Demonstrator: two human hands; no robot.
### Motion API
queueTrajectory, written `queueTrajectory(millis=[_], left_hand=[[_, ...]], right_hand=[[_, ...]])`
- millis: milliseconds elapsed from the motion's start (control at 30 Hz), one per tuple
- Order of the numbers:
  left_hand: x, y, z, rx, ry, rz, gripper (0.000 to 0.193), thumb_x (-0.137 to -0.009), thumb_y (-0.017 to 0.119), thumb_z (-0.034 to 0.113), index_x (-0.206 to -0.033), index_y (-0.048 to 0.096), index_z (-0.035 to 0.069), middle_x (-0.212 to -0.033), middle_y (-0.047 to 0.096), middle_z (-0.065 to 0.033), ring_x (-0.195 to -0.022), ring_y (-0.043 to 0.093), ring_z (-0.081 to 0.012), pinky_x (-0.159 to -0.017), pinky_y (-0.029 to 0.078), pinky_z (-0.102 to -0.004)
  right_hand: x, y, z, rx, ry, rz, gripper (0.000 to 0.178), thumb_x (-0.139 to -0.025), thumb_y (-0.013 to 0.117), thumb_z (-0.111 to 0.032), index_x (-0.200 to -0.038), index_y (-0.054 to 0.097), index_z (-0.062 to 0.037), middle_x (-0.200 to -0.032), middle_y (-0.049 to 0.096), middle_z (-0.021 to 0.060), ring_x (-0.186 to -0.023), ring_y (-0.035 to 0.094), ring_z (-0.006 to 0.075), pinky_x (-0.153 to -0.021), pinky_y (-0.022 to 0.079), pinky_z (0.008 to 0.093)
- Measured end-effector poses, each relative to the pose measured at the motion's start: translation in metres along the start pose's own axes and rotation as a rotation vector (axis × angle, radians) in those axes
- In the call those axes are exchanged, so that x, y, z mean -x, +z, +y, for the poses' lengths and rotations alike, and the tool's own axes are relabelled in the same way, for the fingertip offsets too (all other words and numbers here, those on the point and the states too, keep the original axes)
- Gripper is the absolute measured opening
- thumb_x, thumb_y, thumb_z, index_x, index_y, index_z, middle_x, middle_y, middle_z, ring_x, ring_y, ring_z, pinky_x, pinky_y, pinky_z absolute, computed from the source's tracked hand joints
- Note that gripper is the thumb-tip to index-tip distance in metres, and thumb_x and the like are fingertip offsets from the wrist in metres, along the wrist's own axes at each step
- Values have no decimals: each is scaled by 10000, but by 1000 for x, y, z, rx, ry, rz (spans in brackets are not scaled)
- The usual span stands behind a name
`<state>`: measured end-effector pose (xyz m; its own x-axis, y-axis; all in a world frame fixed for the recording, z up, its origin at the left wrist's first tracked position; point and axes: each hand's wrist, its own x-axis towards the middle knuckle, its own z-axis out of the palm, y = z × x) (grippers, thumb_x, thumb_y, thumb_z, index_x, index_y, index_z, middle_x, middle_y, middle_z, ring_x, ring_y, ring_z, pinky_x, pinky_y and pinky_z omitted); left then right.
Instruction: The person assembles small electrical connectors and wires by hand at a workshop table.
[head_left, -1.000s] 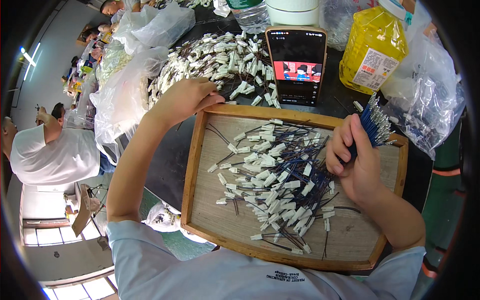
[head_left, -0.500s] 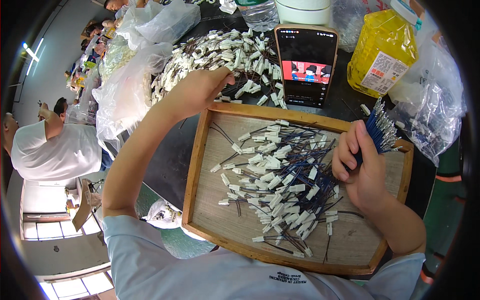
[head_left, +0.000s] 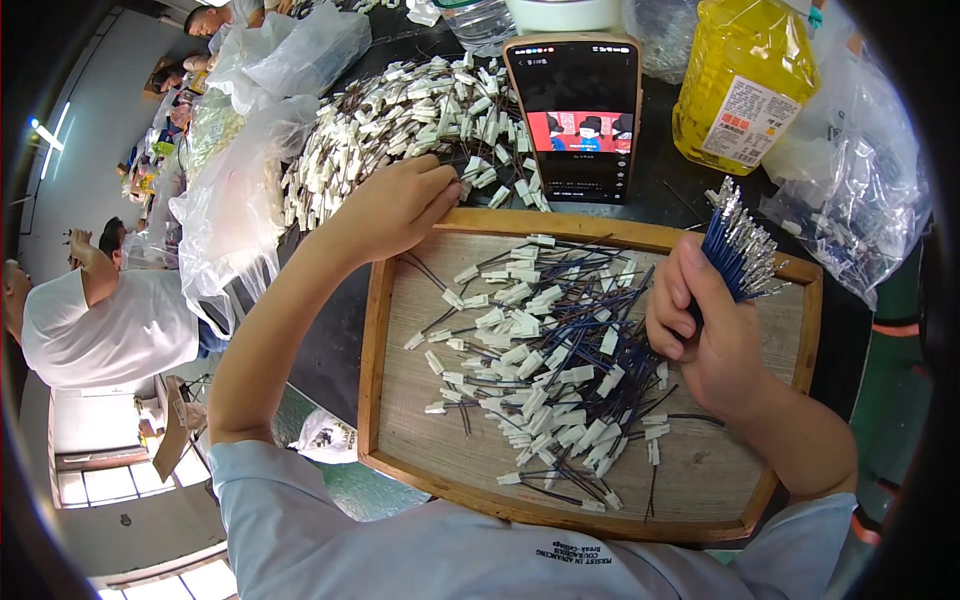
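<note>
We recorded a bundle of blue wires (head_left: 736,250) at the right of the frame, silver metal ends fanned out and leaning toward the upper right. The right hand (head_left: 705,335) was clamped around its lower part, fingers curled, above the right side of the tray (head_left: 369,370).

In the tray, wood-rimmed and at the centre of the frame, we observed a loose heap of white connectors (head_left: 540,370) with dark wires, lying at mixed angles; bare grain showed at lower right.

The left hand (head_left: 405,205) was at upper centre-left, fingers bent and close together, by the near edge of a larger connector pile (head_left: 400,120). We could not tell whether anything was pinched there.

Beyond the tray's far rim we noted a phone (head_left: 575,120) propped up with its screen lit, a yellow container (head_left: 735,55) at upper right, and a clear plastic bag (head_left: 845,215) below and right of it, all on a dark table (head_left: 325,345). More plastic bags (head_left: 235,200) sat at upper left; at the left margin we saw a person in a white shirt (head_left: 110,320)
</note>
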<state>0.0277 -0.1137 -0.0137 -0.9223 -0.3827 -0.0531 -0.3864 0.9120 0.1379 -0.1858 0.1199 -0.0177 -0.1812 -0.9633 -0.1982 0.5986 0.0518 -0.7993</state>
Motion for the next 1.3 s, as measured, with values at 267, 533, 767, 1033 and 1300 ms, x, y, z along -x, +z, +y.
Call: queueTrajectory(millis=[267, 533, 767, 1033, 1300], left_hand=[[0, 6, 2, -4, -15, 52, 208, -906, 454, 194, -807, 523, 24, -733, 539, -140, -747, 543, -312, -669, 433, -405], [1, 6, 2, 22, 40, 94, 180, -902, 467, 183, -824, 503, 25, -720, 509, -138, -709, 519, -320, -654, 414, -401], [-2, 6, -12, 11, 123, 38, 173, -880, 528, 185, -804, 545, 30, -696, 547, -126, -680, 558, -297, -611, 432, -393], [4, 0, -20, -2, 69, 164, 261, -892, 540, 261, -762, 552, 35, -643, 570, -132, -579, 565, -308, -545, 443, -389], [25, -26, -43, 867, -680, -20, 376, -942, 460, 398, -740, 468, 81, -497, 374, 15, -427, 376, -78, -362, 314, -239]], right_hand=[[1, -2, 0, -1, 47, -2, 357, -948, 474, -302, -668, 412, -89, -527, 335, -20, -445, 320, 72, -422, 291, 206], [0, -1, 0, -5, 64, 33, 347, -939, 496, -301, -676, 420, -89, -552, 339, -32, -467, 308, 47, -419, 275, 201], [0, -2, 0, 10, 73, 23, 342, -938, 497, -300, -680, 420, -89, -553, 337, -33, -464, 300, 47, -417, 271, 201], [1, -2, 1, 12, 68, 23, 337, -943, 487, -294, -685, 418, -88, -550, 335, -30, -464, 298, 47, -420, 270, 201], [0, 0, 0, 11, 75, 19, 335, -946, 482, -285, -682, 416, -89, -553, 329, -36, -464, 295, 44, -418, 265, 198]])
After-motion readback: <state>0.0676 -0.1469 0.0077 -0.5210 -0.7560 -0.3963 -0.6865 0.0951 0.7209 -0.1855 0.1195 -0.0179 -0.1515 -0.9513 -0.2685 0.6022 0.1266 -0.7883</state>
